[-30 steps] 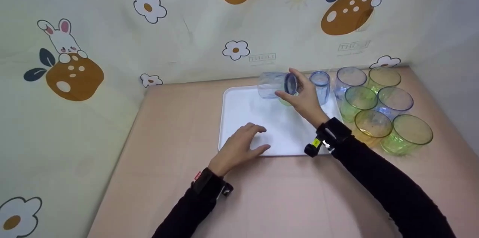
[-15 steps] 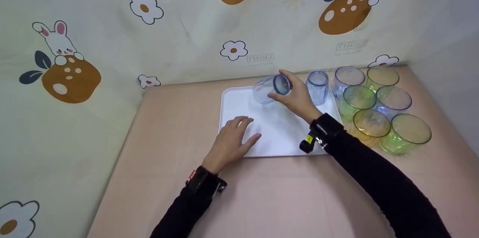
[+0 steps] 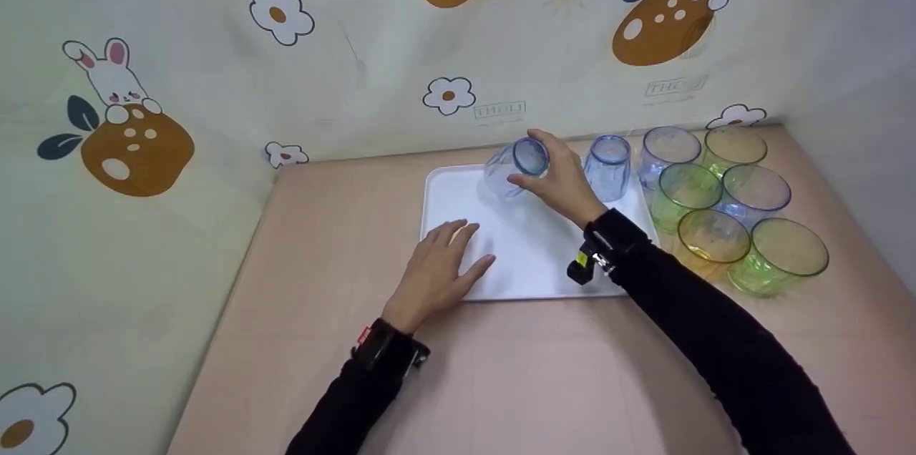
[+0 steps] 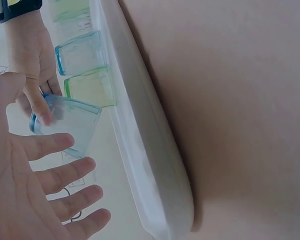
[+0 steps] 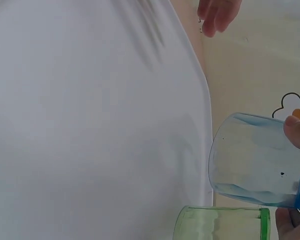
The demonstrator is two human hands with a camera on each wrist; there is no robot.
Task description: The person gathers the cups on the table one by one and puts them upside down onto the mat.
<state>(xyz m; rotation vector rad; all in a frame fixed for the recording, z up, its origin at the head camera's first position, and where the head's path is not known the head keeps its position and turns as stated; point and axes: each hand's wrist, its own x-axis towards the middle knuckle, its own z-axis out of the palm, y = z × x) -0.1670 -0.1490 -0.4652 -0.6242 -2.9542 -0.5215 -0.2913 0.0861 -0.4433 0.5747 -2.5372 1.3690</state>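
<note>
My right hand (image 3: pixel 562 179) pinches a clear blue drinking glass (image 3: pixel 504 172) near its rim, thumb on the near side. The glass leans, its mouth turned up toward the right, over the back left of a white tray (image 3: pixel 529 262). A gap shows between its base and the tray in the left wrist view. On the tray stand another blue glass (image 3: pixel 608 172) and a green glass (image 4: pixel 90 89), which the right hand mostly hides in the head view. My left hand (image 3: pixel 433 272), fingers spread and holding nothing, hovers over the tray's left front.
Right of the tray, several blue, green and yellow glasses stand upright close together, including a yellow glass (image 3: pixel 712 244) and a green glass (image 3: pixel 776 258) at the front. A patterned wall covering (image 3: pixel 372 47) rises directly behind the table (image 3: pixel 336 226).
My right hand has moved slightly left, and its glass has gone from lying sideways to tilting mouth-up. My left hand has shifted left and a little farther from me.
</note>
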